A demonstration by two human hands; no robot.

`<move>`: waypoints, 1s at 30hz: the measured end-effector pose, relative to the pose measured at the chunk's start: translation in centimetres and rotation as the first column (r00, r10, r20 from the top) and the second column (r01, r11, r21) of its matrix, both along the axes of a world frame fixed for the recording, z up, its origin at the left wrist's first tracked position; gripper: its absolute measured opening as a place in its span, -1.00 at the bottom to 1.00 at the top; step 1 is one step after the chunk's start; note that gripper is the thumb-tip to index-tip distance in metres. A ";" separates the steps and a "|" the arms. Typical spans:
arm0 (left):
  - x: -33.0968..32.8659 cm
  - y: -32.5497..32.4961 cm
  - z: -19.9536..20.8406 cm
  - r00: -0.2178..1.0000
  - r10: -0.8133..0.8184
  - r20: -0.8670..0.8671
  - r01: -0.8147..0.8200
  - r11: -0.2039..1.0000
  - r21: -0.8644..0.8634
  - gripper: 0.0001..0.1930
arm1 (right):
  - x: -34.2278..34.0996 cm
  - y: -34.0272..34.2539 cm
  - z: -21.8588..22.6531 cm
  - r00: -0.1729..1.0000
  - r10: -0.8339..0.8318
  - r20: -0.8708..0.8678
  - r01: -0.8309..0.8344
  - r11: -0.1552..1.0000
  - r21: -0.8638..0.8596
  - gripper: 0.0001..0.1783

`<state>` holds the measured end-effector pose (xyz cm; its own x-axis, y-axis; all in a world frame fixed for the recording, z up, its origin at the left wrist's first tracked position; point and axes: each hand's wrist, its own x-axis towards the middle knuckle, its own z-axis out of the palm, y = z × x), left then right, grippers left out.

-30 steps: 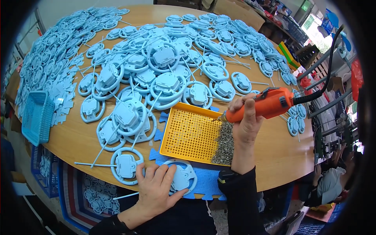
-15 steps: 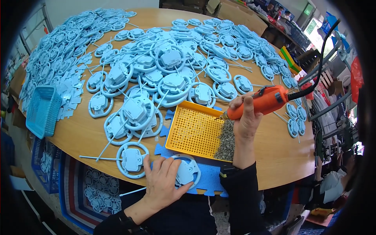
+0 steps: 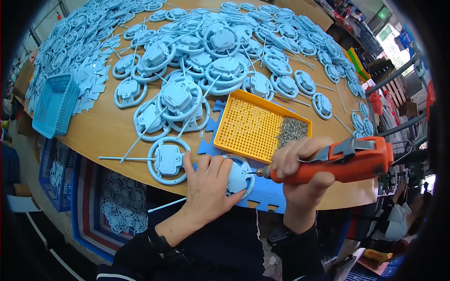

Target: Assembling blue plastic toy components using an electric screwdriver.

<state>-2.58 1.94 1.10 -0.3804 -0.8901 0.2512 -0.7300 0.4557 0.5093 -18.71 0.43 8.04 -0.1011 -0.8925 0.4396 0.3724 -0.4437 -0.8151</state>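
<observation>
My left hand (image 3: 210,189) grips a light blue plastic ring-shaped part (image 3: 239,179), flat middle plate up, on a blue foam mat (image 3: 272,194). Its stick (image 3: 168,204) juts out to the left below my wrist. In my right hand (image 3: 304,180) is an orange electric screwdriver (image 3: 344,161), tilted nearly level, its bit meeting the plate near the part's right side. Beyond my hands, a yellow perforated tray (image 3: 248,122) holds a heap of small metal screws (image 3: 291,130) at its right end. Left of my left hand rests another ring-shaped part (image 3: 168,159).
Many similar light blue parts (image 3: 225,40) are piled over the far wooden table (image 3: 126,143). Flat light blue plates (image 3: 93,82) lie beside a blue basket (image 3: 56,107) at the left. Below the table edge, a striped bin (image 3: 89,206) contains more parts.
My right hand has brought the screwdriver down from over the tray to the part under my left hand. The view has shifted, and my left hand keeps its hold.
</observation>
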 end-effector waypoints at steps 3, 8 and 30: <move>0.0 0.2 -0.1 1.000 0.001 -0.008 -0.001 1.000 -0.006 -0.36 | 0.5 0.4 -0.5 1.000 0.018 0.023 -0.019 0.999 0.031 -0.42; -0.1 0.3 -0.1 1.000 0.004 0.004 -0.004 1.000 -0.002 -0.35 | 1.1 0.3 -0.7 0.979 -0.047 -0.199 0.050 0.999 0.014 -0.38; 12.7 6.3 5.6 0.939 0.051 0.340 -0.133 0.966 0.221 -0.23 | -1.6 -6.7 -2.1 0.994 -0.108 -0.030 0.106 0.993 -0.056 -0.46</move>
<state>10.15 8.23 6.70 -0.3188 -0.9429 -0.0962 -0.9074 0.2743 0.3183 -20.35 -6.26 5.92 -0.1796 -0.8519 0.4920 0.2936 -0.5238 -0.7997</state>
